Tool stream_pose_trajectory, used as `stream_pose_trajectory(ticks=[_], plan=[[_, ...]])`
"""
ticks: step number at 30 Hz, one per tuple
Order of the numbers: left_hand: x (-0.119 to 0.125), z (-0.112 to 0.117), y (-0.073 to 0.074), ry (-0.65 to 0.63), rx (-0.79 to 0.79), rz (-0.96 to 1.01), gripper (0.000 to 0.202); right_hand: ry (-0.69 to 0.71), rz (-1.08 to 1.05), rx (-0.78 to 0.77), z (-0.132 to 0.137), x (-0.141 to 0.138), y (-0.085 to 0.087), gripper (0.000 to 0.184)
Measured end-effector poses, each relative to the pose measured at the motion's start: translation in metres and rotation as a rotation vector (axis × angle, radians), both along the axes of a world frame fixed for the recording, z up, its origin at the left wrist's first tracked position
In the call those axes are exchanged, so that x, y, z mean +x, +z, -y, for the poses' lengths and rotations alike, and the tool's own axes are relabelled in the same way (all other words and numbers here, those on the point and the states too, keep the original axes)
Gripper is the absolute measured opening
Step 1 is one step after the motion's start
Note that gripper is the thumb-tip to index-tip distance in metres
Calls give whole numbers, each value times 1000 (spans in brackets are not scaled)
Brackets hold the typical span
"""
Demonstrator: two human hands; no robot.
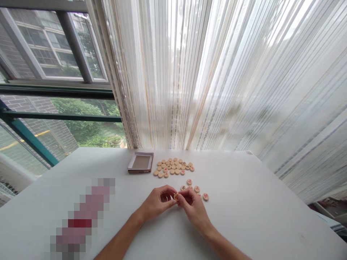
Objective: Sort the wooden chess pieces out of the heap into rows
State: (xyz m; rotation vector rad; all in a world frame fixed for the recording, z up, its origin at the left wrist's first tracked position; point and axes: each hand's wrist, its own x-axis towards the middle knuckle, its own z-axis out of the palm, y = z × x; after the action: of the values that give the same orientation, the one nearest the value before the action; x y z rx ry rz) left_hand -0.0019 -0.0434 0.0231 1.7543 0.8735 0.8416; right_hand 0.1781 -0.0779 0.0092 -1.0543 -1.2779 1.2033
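Flat white bench (252, 195): open lane on right side. Ahead, clustered round pale wooden discs (178, 167) and shallow white-walled rectangular box (148, 163) obstruct; gap between them tight. Left: blurred pinkish elongated item (86, 209) obstructs.

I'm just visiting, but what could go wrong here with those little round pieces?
The small round piece is held at the fingertips of the left hand and right hand, so it could slip and drop.

Loose pieces lie close around the right hand, some partly hidden by it; a shift might nudge them.

The farther group of pieces lies outside the open box, so a bump could scatter it.
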Motion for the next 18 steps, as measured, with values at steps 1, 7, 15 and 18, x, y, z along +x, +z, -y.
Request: stream_pose_trajectory(ticks=[1, 7, 15, 18], plan=[[0, 0, -1, -1, -4, 5, 26, 8, -8, 2, 0, 0, -1, 26], [-2, -3, -3, 28, 9, 29, 25, 36, -42, 26, -1, 0, -2, 23], [-4, -5, -5, -2, -54, 72, 32, 30, 12, 55, 0, -1, 4, 30], [-5, -6, -4, -32, -110, 109, 33, 20, 36, 47, 1, -1, 3, 32]])
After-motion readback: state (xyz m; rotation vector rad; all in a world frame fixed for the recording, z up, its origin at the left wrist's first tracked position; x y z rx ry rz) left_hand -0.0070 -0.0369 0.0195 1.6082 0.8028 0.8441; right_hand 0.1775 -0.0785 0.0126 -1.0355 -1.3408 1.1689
